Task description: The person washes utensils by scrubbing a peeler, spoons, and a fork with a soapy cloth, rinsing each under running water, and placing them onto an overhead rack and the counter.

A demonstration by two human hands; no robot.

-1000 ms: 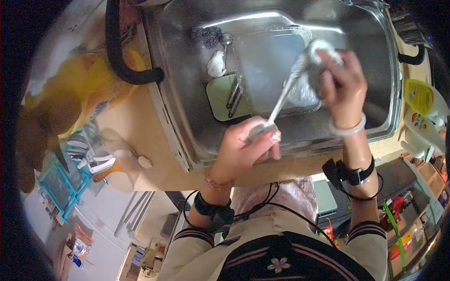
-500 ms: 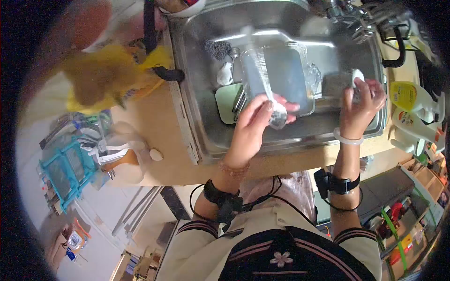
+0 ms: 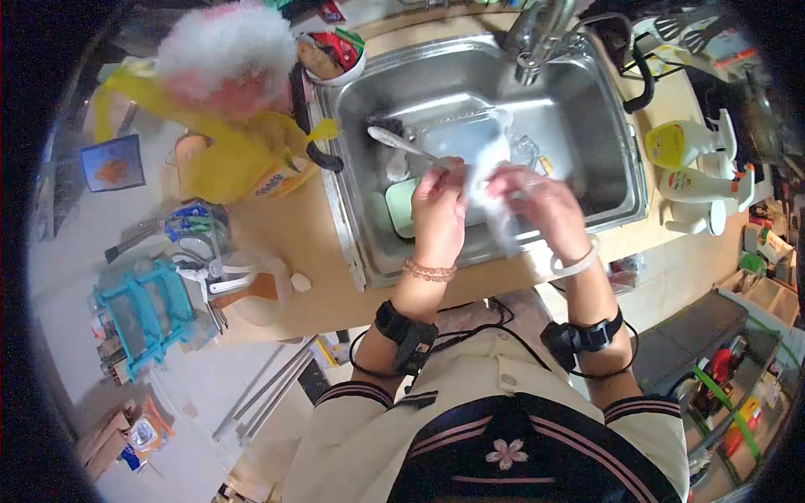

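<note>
Both hands meet over the steel sink (image 3: 604,126). My left hand (image 3: 440,205) grips a metal spoon (image 3: 390,139) by the handle, with its bowl pointing up and left. My right hand (image 3: 541,205) is blurred. It is closed on a pale sponge (image 3: 503,226) pressed against the spoon's handle end. Under the hands, a clear plastic container (image 3: 465,134) lies in the basin. A pale green plate (image 3: 401,210) with other cutlery sits at the basin's left side. A dark scourer (image 3: 377,126) lies behind the spoon.
The faucet (image 3: 537,33) stands at the sink's far edge. Two soap bottles (image 3: 683,163) sit on the counter to the right. On the left are a yellow bag (image 3: 226,159), a bowl (image 3: 335,54) and a blue rack (image 3: 138,314).
My right hand came from the sink's right side to meet my left. The spoon turned from pointing up over the container to pointing left. The view pulled back.
</note>
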